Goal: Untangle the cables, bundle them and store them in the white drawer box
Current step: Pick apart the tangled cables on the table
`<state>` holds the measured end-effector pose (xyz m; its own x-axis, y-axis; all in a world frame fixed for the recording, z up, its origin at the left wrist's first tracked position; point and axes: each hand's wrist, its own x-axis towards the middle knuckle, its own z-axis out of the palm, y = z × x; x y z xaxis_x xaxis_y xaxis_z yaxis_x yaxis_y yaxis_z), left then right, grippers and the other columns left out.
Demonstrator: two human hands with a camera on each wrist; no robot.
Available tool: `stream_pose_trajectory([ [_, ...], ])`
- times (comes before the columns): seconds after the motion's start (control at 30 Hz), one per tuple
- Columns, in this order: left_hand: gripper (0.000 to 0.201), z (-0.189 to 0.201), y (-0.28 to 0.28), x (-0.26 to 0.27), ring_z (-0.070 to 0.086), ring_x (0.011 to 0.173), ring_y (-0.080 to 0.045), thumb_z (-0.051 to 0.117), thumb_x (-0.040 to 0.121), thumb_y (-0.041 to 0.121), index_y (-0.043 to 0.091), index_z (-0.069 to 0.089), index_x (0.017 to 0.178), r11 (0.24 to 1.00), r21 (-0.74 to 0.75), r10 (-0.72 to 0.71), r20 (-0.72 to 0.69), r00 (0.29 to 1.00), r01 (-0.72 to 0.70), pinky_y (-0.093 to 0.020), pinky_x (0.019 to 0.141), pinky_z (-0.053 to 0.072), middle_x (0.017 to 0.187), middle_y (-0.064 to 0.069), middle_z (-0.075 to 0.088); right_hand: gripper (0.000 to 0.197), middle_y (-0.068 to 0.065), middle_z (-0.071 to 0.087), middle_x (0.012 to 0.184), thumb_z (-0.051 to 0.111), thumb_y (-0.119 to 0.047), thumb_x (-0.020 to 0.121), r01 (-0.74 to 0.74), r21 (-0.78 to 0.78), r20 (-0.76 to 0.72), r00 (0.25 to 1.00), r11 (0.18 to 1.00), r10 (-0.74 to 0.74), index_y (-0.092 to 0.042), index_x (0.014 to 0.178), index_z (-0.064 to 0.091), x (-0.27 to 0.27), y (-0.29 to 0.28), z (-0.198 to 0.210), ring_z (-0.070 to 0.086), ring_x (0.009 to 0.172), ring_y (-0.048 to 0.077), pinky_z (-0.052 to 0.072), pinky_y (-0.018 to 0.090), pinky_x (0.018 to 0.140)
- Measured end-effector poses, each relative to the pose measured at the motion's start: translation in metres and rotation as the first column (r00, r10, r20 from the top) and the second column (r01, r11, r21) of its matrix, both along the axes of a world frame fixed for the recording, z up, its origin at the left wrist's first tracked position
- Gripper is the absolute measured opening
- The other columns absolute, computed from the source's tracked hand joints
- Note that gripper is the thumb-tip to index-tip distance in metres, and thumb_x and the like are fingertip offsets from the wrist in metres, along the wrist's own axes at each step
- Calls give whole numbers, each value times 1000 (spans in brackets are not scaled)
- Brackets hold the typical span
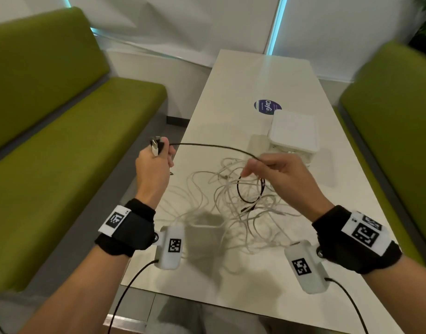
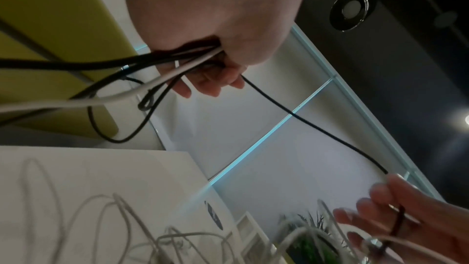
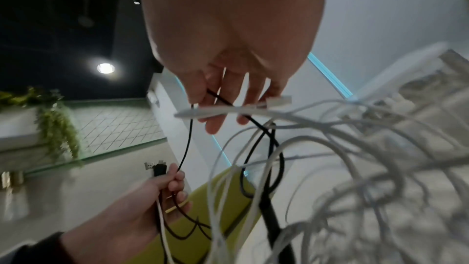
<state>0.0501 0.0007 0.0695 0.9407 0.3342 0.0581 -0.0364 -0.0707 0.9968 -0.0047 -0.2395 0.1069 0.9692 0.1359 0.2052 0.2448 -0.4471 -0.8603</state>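
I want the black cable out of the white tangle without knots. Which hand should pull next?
Probably the right hand: it pinches the black cable just above its loop in the white cables. The left hand only anchors the plugs.

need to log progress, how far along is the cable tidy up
Early. Done: nothing bundled or stored; the white drawer box has no bundle showing. In hand: the left hand grips plug ends, and the right hand pinches the black cable stretched between them. Left: the white cables lie tangled on the table.
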Motion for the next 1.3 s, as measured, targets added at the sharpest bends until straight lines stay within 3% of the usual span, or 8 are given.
stream_pose_trajectory([
  [0.17,26,10,-5,1,58,75,-11,48,102,22,24,63,81,998,68,-14,66,998,9,-39,84,51,82,3,67,18,1,74,77,66,-28,93,67,89,44,997,994,-71,-17,92,79,14,0,18,67,77,11,55,33,75],
  [0.27,19,13,-11,-5,60,101,-8,48,102,17,26,64,100,978,211,-55,197,979,13,-29,94,49,110,2,65,18,11,66,69,67,-28,92,95,115,-28,995,989,-93,-14,94,78,17,-3,19,60,63,22,58,43,65],
  [0.4,40,20,-28,-19,55,98,-3,46,91,-13,14,66,113,930,367,-192,442,876,19,-12,88,42,120,-3,55,20,11,60,61,69,-28,90,99,77,-105,990,992,-91,-10,92,78,17,-4,14,55,52,21,54,35,55],
  [0.5,46,27,-48,-30,55,97,-5,41,87,-17,8,65,118,873,462,-393,473,788,157,-17,86,46,123,-5,53,17,2,54,51,68,-29,90,28,9,-109,994,1000,-26,-17,92,79,14,-1,14,48,42,15,43,20,47],
  [0.67,57,25,-67,-32,44,128,-21,39,81,1,16,57,133,540,826,-659,294,693,163,-40,103,40,133,2,56,28,-10,55,52,71,-20,87,-87,-261,-16,996,962,85,-42,69,67,12,5,16,41,50,7,33,19,52],
  [0.83,39,23,-63,-26,52,89,-26,28,77,16,13,64,93,335,941,-621,189,761,40,-37,75,43,88,-1,62,12,-4,53,54,68,-28,90,-81,-421,-21,997,903,79,-33,82,75,10,2,12,38,50,9,32,26,53],
  [1.13,22,25,-18,-7,49,83,-23,49,90,1,18,63,89,470,882,-343,168,924,14,-45,76,46,96,1,69,20,2,63,67,63,-30,93,16,-551,-61,996,835,-59,-20,78,71,23,-13,2,53,62,17,38,30,58],
  [1.3,27,16,-7,-6,58,88,-25,44,90,1,25,52,80,520,853,-242,105,965,38,-45,81,46,101,0,70,18,0,68,78,56,-31,93,40,-734,-54,992,678,-117,-23,85,71,33,0,2,62,74,19,48,30,63],
])
